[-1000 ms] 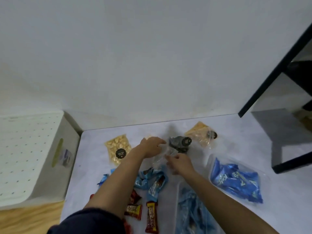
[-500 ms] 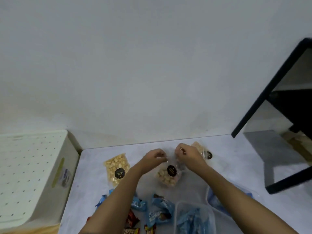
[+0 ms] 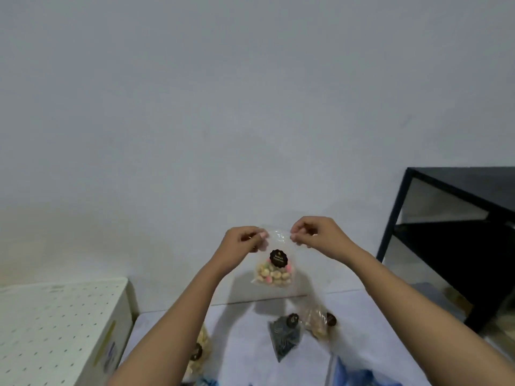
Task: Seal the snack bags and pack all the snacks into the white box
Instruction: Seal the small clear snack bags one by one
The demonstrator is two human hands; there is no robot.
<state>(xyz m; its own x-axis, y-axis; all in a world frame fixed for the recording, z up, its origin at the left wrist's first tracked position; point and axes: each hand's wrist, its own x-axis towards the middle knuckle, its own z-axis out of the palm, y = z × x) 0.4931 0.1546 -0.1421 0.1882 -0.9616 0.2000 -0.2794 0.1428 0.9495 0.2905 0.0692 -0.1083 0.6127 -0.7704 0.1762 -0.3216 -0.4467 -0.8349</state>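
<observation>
A clear snack bag (image 3: pixel 274 267) with pale and pink pieces and a round black label hangs in the air in front of the wall. My left hand (image 3: pixel 243 242) pinches its top left corner and my right hand (image 3: pixel 315 232) pinches its top right corner. The white box (image 3: pixel 60 327), its perforated top facing up, stands at the lower left. On the table below lie a dark snack bag (image 3: pixel 284 337), an orange-brown snack bag (image 3: pixel 319 324) and a yellow snack bag (image 3: pixel 199 353) partly hidden by my left forearm.
The pale table (image 3: pixel 245 346) meets the wall just behind the bags. Blue wrapped snacks (image 3: pixel 359 376) show at the bottom edge. A black metal shelf frame (image 3: pixel 451 240) stands at the right.
Both hands have lifted the clear snack bag from the table up to in front of the wall. The view has tilted upward, so most snacks on the table have dropped out of sight.
</observation>
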